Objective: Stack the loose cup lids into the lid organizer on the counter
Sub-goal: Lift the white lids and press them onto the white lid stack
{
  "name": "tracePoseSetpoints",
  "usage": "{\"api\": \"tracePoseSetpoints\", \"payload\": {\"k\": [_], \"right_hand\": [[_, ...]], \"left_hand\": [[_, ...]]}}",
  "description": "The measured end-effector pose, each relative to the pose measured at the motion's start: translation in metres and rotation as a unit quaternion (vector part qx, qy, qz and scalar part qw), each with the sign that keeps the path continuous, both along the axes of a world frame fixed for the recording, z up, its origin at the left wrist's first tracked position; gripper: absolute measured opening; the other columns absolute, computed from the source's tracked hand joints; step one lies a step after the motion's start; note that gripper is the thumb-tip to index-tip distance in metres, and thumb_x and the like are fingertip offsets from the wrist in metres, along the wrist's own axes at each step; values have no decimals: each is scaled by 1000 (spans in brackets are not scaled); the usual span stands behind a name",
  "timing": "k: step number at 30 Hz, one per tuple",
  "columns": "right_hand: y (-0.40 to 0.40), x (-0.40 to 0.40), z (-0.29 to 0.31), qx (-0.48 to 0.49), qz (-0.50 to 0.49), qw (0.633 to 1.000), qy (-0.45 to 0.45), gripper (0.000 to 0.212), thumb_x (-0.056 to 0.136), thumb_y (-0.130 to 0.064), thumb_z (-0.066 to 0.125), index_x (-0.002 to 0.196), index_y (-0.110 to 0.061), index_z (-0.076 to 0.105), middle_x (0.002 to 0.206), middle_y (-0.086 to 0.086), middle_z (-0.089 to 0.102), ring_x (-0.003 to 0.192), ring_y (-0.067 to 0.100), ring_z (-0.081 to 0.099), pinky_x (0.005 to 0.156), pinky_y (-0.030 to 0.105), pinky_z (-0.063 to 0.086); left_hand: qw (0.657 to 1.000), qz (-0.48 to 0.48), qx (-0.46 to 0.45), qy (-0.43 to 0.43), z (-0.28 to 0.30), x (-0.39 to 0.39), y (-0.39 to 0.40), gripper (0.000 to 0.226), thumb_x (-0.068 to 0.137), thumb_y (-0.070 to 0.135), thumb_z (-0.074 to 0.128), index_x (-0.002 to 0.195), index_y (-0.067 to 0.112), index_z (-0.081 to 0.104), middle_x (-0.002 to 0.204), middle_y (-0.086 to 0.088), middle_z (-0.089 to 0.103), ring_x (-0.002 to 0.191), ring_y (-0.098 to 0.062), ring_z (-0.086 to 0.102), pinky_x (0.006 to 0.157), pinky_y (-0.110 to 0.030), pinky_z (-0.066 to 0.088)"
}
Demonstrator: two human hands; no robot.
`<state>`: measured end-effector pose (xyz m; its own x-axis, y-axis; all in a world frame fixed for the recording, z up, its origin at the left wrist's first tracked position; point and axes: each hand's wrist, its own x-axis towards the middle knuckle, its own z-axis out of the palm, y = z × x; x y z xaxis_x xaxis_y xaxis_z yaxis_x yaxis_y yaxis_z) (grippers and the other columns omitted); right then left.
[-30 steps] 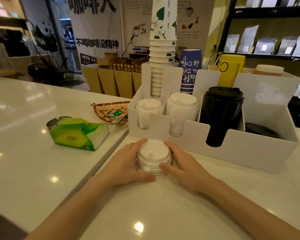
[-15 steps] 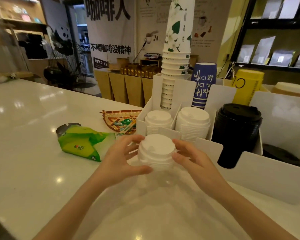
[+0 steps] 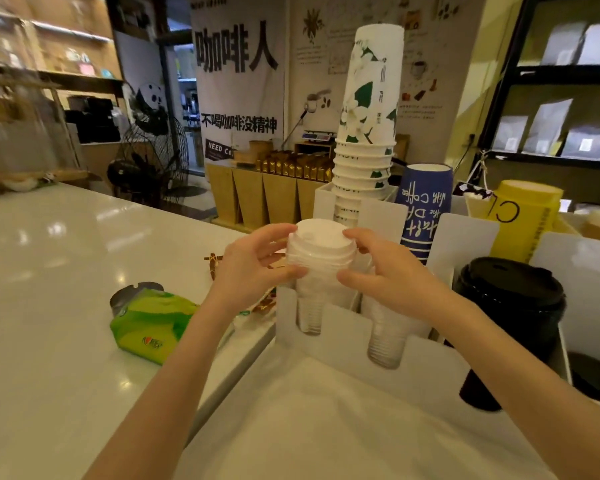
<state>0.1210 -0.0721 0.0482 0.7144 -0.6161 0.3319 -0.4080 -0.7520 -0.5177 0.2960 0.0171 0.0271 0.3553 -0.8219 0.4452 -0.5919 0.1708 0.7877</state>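
White plastic cup lids (image 3: 321, 251), a short nested stack, sit between both hands above the leftmost slot of the white lid organizer (image 3: 347, 336), over the lids already stored there. Far left on the glossy white counter (image 3: 49, 306) lies a green tissue pack (image 3: 151, 325). The left hand (image 3: 253, 268) is half curled, thumb and fingertips pressed to the stack's left side. The right hand (image 3: 392, 275) mirrors it, thumb low and fingers at the top rim, clasping the right side. Next slot right holds another white lid stack (image 3: 387, 336), then a stack of black plastic lids (image 3: 510, 306). Behind stand tall white floral paper cups (image 3: 368, 119), a blue paper cup (image 3: 425, 202) and a yellow cup (image 3: 527, 216).
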Motion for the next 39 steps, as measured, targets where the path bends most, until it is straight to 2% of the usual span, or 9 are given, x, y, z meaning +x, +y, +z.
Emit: {"api": "tracePoseSetpoints", "payload": {"k": [5, 9, 11, 15, 18, 22, 32, 35, 39], "right_hand": [[-23, 2, -7, -52, -39, 991, 121, 64, 82, -41, 56, 137, -25, 28, 138, 9, 42, 122, 24, 40, 102, 37, 35], [-24, 0, -8, -65, -53, 986, 143, 64, 81, -41, 56, 137, -24, 29, 140, 8, 41, 127, 24, 36, 107, 42, 31], [-22, 2, -8, -88, -54, 982, 157, 62, 82, -41, 54, 137, -23, 30, 140, 8, 42, 129, 24, 33, 109, 42, 28], [-18, 5, -9, -129, -57, 970, 197, 58, 85, -42, 49, 137, -21, 31, 140, 7, 43, 129, 24, 32, 109, 42, 24], [-17, 6, -10, -136, -58, 967, 206, 57, 85, -43, 48, 136, -22, 32, 139, 5, 45, 129, 23, 34, 109, 41, 23], [-13, 7, -10, -151, -60, 963, 215, 54, 86, -45, 45, 134, -21, 35, 136, 6, 48, 126, 23, 36, 107, 41, 23], [-14, 12, -10, -190, -66, 948, 246, 46, 87, -41, 35, 124, -15, 46, 125, 8, 56, 120, 25, 39, 107, 45, 23], [-15, 12, -11, -175, -62, 951, 247, 47, 88, -42, 37, 127, -16, 42, 129, 8, 53, 121, 25, 40, 107, 44, 23], [-12, 9, -8, -158, -61, 960, 221, 46, 87, -41, 42, 123, -14, 48, 124, 9, 57, 116, 25, 43, 103, 42, 27]], "left_hand": [[999, 8, 29, -33, -15, -1, -20, 59, 69, 26, 74, 123, 30, 51, 127, 5, 59, 114, -6, 51, 102, -34, 42], [996, 11, 55, -74, -17, -3, -24, 59, 70, 31, 72, 124, 30, 49, 131, 5, 56, 110, -2, 42, 96, -31, 36], [994, 12, 69, -85, -19, -1, -24, 58, 68, 31, 72, 122, 29, 50, 132, 3, 55, 112, -4, 44, 98, -33, 36], [990, 26, 93, -105, -23, 2, -24, 59, 69, 31, 72, 124, 28, 50, 143, 0, 44, 128, -16, 42, 104, -35, 31], [987, 37, 104, -120, -21, 3, -23, 60, 69, 29, 72, 124, 30, 50, 146, 1, 39, 130, -19, 40, 109, -43, 29], [985, 41, 112, -126, -19, 4, -21, 59, 69, 29, 73, 124, 31, 51, 144, 1, 42, 134, -21, 35, 112, -53, 27], [977, 32, 107, -184, -15, 0, -21, 61, 69, 30, 73, 125, 23, 50, 137, 2, 51, 131, -14, 37, 113, -44, 28], [973, 36, 107, -200, -13, -1, -19, 58, 69, 29, 72, 123, 23, 52, 134, 0, 54, 125, -15, 44, 109, -41, 33], [971, 33, 110, -208, -11, -3, -17, 57, 69, 25, 73, 123, 24, 53, 131, 0, 57, 122, -16, 48, 108, -42, 36]]}}
